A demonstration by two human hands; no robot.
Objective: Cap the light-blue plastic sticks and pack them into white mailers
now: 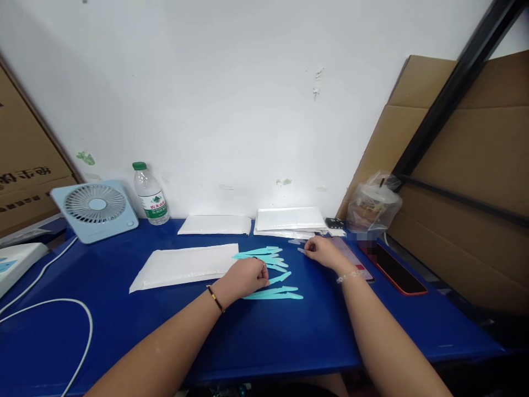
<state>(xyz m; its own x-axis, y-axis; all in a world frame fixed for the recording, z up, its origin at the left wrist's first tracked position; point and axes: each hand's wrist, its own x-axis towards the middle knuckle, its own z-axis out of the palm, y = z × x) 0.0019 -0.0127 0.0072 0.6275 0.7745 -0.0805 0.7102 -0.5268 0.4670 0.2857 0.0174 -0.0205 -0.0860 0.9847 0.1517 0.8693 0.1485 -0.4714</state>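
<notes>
Turquoise sticks lie fanned on the table, to the right of the near envelope, the upper ones reaching its edge. At the envelope's right end, the left hand is curled, thumb and fingertips pinching one turquoise stick. Farther right of the envelope, the right hand pinches a small clear piece. Behind the envelope stands a bottle.

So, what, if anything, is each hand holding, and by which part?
Left hand: apparently a teal tool, exact grip hidden. Right hand: a small clear piece, by its right end.
</notes>
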